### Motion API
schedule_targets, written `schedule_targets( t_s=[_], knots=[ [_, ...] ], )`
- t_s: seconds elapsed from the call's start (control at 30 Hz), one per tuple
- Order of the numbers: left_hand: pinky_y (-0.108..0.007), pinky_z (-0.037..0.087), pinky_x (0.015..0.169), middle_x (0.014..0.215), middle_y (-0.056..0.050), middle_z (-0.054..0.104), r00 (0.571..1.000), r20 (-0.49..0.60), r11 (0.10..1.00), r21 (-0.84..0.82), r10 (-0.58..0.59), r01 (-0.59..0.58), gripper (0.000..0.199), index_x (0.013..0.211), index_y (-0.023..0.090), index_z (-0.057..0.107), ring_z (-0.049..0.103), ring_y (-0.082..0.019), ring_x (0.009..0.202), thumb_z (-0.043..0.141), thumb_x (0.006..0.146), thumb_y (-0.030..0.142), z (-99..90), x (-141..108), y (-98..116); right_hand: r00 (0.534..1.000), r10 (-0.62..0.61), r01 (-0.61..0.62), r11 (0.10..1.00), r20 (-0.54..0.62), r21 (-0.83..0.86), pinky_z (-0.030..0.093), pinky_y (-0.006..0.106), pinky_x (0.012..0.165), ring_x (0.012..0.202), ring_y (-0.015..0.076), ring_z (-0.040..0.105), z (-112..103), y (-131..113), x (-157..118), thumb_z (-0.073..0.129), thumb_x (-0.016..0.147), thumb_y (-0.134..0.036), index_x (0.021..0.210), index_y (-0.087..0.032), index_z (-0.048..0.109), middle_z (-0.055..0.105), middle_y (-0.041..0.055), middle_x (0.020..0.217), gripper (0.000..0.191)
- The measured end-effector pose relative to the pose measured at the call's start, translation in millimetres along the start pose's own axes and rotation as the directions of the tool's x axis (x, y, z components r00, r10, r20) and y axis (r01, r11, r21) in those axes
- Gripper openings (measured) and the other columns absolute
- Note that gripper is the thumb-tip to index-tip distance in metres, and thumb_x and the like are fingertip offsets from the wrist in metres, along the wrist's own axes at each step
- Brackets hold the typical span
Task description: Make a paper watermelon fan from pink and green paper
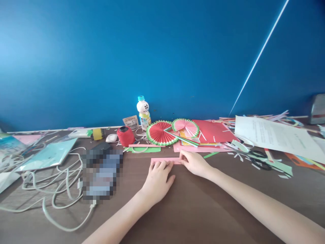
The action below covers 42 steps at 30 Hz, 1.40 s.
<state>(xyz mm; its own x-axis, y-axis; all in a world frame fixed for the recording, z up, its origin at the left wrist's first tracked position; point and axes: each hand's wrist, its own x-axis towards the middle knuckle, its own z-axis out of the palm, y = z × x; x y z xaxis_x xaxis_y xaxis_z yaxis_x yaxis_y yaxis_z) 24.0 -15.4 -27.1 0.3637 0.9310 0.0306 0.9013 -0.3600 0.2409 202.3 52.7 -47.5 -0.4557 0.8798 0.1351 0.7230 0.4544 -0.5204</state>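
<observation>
A narrow pink paper strip [162, 159] lies crosswise on the brown table in front of me. My left hand [157, 181] rests flat with its fingertips on the strip's lower edge, the thumb held apart. At the strip's right end, the fingers of my right hand [195, 164] are pinched together on the paper and cover that end. Just behind are a red pleated paper rosette [162, 133] with a green-and-white rim and a smaller pink pleated rosette [186, 128].
To the left are a pixelated phone-like item [104, 176], tangled white cables [67, 183] and a teal packet [48, 154]. A bottle [144, 113] and a red thread spool [126, 136] stand behind. Scissors [259, 159], paper scraps and a printed sheet [274, 135] lie right.
</observation>
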Motion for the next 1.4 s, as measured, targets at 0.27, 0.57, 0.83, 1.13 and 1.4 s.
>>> schedule_targets(
  t_s=[0.27,0.57,0.83,1.13,1.4],
  knots=[
    [-0.031,0.042,0.087,0.1,-0.008,0.061,0.956,-0.187,0.972,0.03,-0.225,0.234,0.025,0.094,0.015,0.062,0.056,-0.02,0.096,0.039,0.085,0.014,-38.8,29,-63,1.0,0.01,-0.01,1.0,0.006,0.027,0.03,0.024,0.057,0.061,0.0139,0.051,0,1,1,0.051,0.079,-0.018,0.072,-0.021,0.047,0.054,-0.0024,0.064,0.008],
    [-0.038,0.039,0.081,0.087,-0.009,0.057,0.946,-0.196,0.949,0.131,-0.258,0.286,0.012,0.079,0.017,0.053,0.051,-0.026,0.093,0.041,0.083,0.019,-35.9,37,-100,1.0,0.016,-0.016,0.998,0.006,0.059,0.03,0.023,0.057,0.057,0.0117,0.047,-1,4,1,0.051,0.078,-0.017,0.072,-0.021,0.047,0.051,-0.0044,0.061,0.008],
    [-0.026,0.04,0.064,0.076,0.0,0.063,0.982,-0.033,0.955,-0.239,-0.186,0.173,0.016,0.078,0.02,0.046,0.056,-0.016,0.069,0.038,0.086,0.033,-87.0,42,-92,0.999,0.034,-0.036,0.997,0.031,0.07,0.03,0.023,0.058,0.06,0.0126,0.049,-6,1,1,0.05,0.077,-0.018,0.077,-0.021,0.053,0.055,-0.0026,0.064,0.004],
    [-0.026,0.038,0.064,0.063,0.0,0.063,0.992,0.072,0.709,-0.694,-0.106,0.126,0.021,0.072,0.019,0.043,0.054,-0.013,0.063,0.048,0.081,0.037,-101.8,48,-66,0.993,0.049,-0.067,0.982,0.106,0.175,0.036,0.023,0.054,0.058,0.0122,0.053,-22,0,8,0.045,0.081,-0.021,0.08,-0.02,0.057,0.06,-0.0009,0.067,0.012],
    [-0.027,0.041,0.068,0.075,-0.003,0.067,0.999,0.043,0.517,-0.855,-0.03,0.052,0.025,0.096,0.013,0.056,0.056,-0.013,0.069,0.055,0.08,0.033,-92.8,49,-61,0.998,0.061,-0.052,0.904,-0.009,0.425,0.041,0.024,0.049,0.053,0.0115,0.052,-43,-18,27,0.046,0.084,-0.035,0.083,-0.018,0.056,0.055,-0.0013,0.063,0.019]
  ],
)
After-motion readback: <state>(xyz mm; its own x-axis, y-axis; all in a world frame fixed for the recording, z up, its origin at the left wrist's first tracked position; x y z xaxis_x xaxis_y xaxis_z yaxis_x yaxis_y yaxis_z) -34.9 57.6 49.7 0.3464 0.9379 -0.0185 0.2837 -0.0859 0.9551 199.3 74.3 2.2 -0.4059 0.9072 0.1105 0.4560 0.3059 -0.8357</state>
